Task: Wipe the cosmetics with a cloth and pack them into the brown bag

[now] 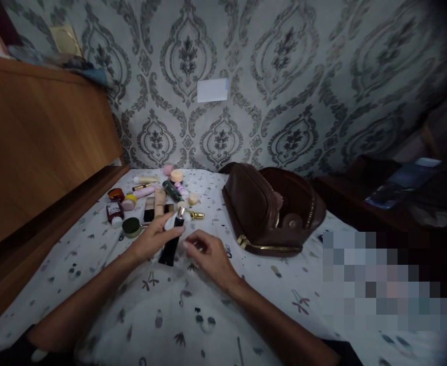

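Observation:
My left hand point(156, 236) is closed on a black tube point(171, 247) with a shiny silver cap, held tilted above the patterned sheet. Just to the right, my right hand point(210, 256) has its fingers curled and its thumb near the fingertips; whether anything small is between them cannot be made out. Behind my hands lie several cosmetics, among them a beige tube point(159, 202), a dark green tube point(172, 190), a round green-lidded jar point(131, 227), a dark red bottle point(114, 212) and a gold tube point(197, 215). A brown bag point(249, 203) stands unzipped at the right.
The white patterned sheet point(177, 315) spreads under everything. A wooden cabinet point(48, 142) borders the left side. Behind is a wallpapered wall point(223, 51) with a white card point(213, 90) on it. At the far right lies a clear plastic packet point(402, 183); a patch below it is pixelated.

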Demonstrator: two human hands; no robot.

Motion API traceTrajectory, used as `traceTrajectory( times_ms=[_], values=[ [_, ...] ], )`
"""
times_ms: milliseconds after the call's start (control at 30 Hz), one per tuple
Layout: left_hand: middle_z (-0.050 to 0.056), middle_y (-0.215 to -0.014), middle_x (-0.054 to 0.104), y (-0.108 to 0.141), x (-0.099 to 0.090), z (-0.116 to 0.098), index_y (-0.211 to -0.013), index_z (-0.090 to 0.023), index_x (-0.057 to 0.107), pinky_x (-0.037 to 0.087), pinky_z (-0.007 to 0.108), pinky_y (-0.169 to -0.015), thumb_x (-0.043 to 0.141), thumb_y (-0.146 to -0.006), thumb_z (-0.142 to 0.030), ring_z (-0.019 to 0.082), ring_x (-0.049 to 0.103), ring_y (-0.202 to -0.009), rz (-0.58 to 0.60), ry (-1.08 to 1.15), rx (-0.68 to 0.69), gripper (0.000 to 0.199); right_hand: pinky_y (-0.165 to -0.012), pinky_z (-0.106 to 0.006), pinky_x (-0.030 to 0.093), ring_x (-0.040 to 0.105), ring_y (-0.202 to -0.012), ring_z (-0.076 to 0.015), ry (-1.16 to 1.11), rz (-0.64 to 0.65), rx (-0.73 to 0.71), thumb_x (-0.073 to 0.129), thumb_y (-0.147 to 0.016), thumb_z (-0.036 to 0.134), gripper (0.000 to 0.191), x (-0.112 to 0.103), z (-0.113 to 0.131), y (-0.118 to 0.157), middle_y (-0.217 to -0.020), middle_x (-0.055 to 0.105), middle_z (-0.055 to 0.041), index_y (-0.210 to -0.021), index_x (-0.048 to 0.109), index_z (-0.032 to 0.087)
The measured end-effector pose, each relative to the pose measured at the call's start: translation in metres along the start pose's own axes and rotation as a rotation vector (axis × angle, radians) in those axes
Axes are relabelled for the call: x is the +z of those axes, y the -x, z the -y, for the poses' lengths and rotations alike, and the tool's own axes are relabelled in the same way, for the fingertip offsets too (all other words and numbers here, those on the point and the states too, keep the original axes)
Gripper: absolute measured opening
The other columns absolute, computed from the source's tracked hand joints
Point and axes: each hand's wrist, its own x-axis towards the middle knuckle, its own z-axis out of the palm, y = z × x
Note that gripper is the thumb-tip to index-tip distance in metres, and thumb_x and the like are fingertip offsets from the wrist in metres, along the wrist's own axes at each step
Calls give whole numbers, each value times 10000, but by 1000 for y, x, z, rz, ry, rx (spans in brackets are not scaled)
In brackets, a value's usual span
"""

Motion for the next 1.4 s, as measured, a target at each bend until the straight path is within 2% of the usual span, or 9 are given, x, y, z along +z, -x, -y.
traceTrajectory(
  times_ms=[167, 333, 533, 667, 833, 967, 1100, 1267, 1400],
  values=[
    [82, -1052, 688, 10, -7, -1, -1060, -219, 663, 467, 335, -850, 628, -854, -381, 273, 604, -989, 117, -532, 216, 265, -515, -230, 430, 579, -631, -128, -204, -74, -32, 620, -856, 487, 352, -9, 3, 1, -784, 598, 11, -1078, 582, 218],
    [93, -1024, 657, 15, 3, 16, -1036, -217, 635, 473, 331, -801, 515, -946, -441, 269, 597, -990, 132, -832, 310, 270, -461, -237, 407, 492, -468, -110, -245, -91, 63, 652, -820, 540, 353, -7, -6, 2, -577, 560, 42, -896, 604, 198],
    [105, -1022, 646, 8, -10, 37, -1018, -190, 628, 455, 307, -724, 523, -941, -508, 276, 590, -991, 129, -1138, 330, 344, -412, -221, 409, 505, -413, -101, -383, -236, 162, 741, -726, 554, 398, -12, -14, -5, -528, 587, 38, -768, 579, 193],
    [104, -992, 628, 8, -13, 38, -1017, -175, 646, 460, 292, -678, 466, -983, -446, 261, 580, -965, -14, -1268, 312, 327, -396, -199, 401, 547, -445, -97, -495, -337, 201, 778, -681, 548, 422, -17, -16, -8, -566, 600, 26, -686, 564, 184],
    [163, -1092, 631, 12, -1, 38, -1247, -145, 602, 520, 354, -754, 393, -1006, -258, 287, 559, -1031, -206, -1324, 454, 339, -392, -196, 402, 562, -449, -102, -636, -303, 265, 818, -645, 511, 430, -12, -12, -5, -578, 620, 16, -657, 537, 185],
    [199, -1236, 604, 19, 16, 40, -1368, -95, 501, 516, 441, -938, 382, -976, -117, 307, 529, -1165, -192, -1304, 669, 411, -420, -194, 420, 593, -473, -110, -715, -226, 291, 844, -613, 484, 432, -3, -7, -1, -597, 653, 12, -665, 536, 185],
    [191, -1250, 602, 23, 29, 39, -1397, -68, 456, 494, 444, -1013, 408, -980, -122, 295, 530, -1203, -184, -1284, 826, 423, -415, -182, 399, 572, -458, -97, -744, -163, 268, 854, -596, 475, 431, 0, -5, 1, -573, 643, 33, -685, 544, 188],
    [192, -1255, 589, 15, 22, 38, -1360, -79, 511, 486, 453, -1027, 417, -952, -78, 298, 525, -1200, -204, -1226, 818, 419, -379, -168, 350, 540, -440, -85, -756, -161, 268, 852, -592, 491, 441, -2, -10, -1, -594, 667, 17, -700, 548, 190],
    [196, -1278, 567, 7, 1, 44, -1363, -107, 523, 458, 486, -1038, 385, -917, -24, 303, 493, -1215, -279, -1109, 679, 474, -381, -173, 352, 542, -449, -87, -754, -166, 271, 841, -610, 503, 436, -3, -12, -2, -627, 694, -10, -697, 554, 187]
  ],
)
